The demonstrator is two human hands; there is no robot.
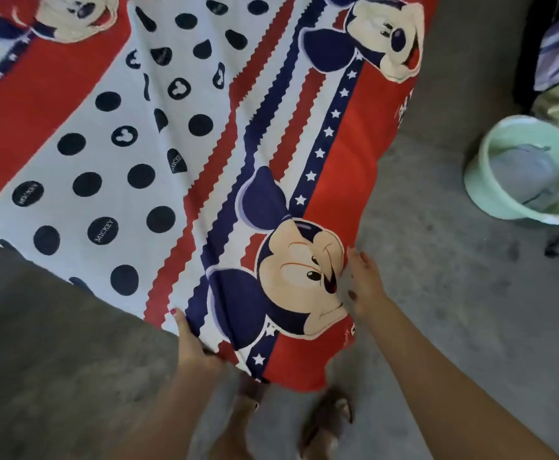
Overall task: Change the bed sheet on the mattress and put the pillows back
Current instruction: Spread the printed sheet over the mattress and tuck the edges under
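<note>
The patterned bed sheet (178, 134) lies spread from 12 to 6 o'clock. The left hand (191, 340) pinches its near edge, fingers clamped; the right hand (364, 280), fingers straight and apart, presses the corner. Next comes smoothing and tucking, I judge.

A single head-worn view is given, aimed forward and steeply down from close above the left hand (193, 340) and right hand (366, 283); the bed sheet (158, 134) is framed beyond them, the floor (437, 277) beneath and beside.
</note>
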